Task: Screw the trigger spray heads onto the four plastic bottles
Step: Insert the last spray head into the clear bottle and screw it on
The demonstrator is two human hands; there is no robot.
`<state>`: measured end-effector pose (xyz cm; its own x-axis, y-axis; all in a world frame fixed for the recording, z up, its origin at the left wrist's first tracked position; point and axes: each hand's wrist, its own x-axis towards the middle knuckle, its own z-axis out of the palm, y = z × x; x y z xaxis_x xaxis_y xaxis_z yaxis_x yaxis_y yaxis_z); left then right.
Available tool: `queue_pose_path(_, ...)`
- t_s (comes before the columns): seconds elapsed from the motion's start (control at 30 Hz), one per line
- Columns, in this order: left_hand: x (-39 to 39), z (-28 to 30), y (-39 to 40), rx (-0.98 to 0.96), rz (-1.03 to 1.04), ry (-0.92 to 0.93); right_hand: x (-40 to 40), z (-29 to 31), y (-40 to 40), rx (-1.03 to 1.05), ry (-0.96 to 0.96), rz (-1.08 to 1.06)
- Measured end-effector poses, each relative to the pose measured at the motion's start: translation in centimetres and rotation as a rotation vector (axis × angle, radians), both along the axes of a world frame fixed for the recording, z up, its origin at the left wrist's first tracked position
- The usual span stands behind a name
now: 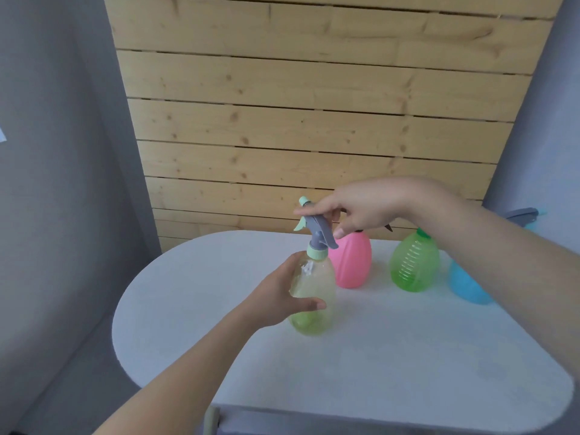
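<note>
The pale yellow-green translucent plastic bottle (312, 296) stood near the left end of the white oval table (408, 356), its grey trigger spray head with mint collar (318, 229) seated on the neck. My left hand (282, 296) curled round the bottle's body; my right hand (354, 210) pinched the head from above. Behind stood the pink bottle (353, 265), the green ribbed bottle (414, 266) and the blue bottle (467, 285), partly hidden by my forearm. I judged cross-threading the likeliest risk if the head sat tilted; my right forearm could also topple the green one.
</note>
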<state>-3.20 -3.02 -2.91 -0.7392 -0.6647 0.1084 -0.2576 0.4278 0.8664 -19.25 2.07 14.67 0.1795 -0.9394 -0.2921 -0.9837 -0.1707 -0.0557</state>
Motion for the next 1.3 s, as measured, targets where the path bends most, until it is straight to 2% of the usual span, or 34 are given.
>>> queue_pose_path(0.13,-0.1,0.1,-0.3,0.025,-0.027,-0.001,0.3,-0.7,-1.1,-0.159,-0.020,0.045)
queue_pose_path(0.33,0.1,0.1,-0.5,0.033,-0.029,-0.009,0.0,-0.8,-1.2,-0.146,-0.011,0.071)
queue_pose_path(0.47,0.0,0.0,-0.2,0.000,-0.007,-0.019,0.3,-1.3,-0.6,-0.413,0.095,0.113)
queue_pose_path(0.6,-0.4,0.0,0.2,-0.024,0.026,0.001,1.3,-1.7,0.1,-0.500,0.178,-0.059)
queue_pose_path(0.77,-0.6,-0.4,0.6,-0.026,0.092,0.045,2.7,-1.8,-0.2,-0.551,0.160,-0.206)
queue_pose_path(0.93,-0.7,-0.4,0.7,-0.040,0.126,0.048,3.6,-2.1,-0.5,-0.513,0.085,-0.308)
queue_pose_path(1.1,-0.5,-0.2,0.8,-0.005,0.079,0.008,2.5,-3.1,0.6,-0.335,-0.013,-0.286)
queue_pose_path(1.3,-0.9,0.0,1.3,-0.044,0.188,0.024,1.7,-4.1,1.1,-0.300,-0.180,-0.351)
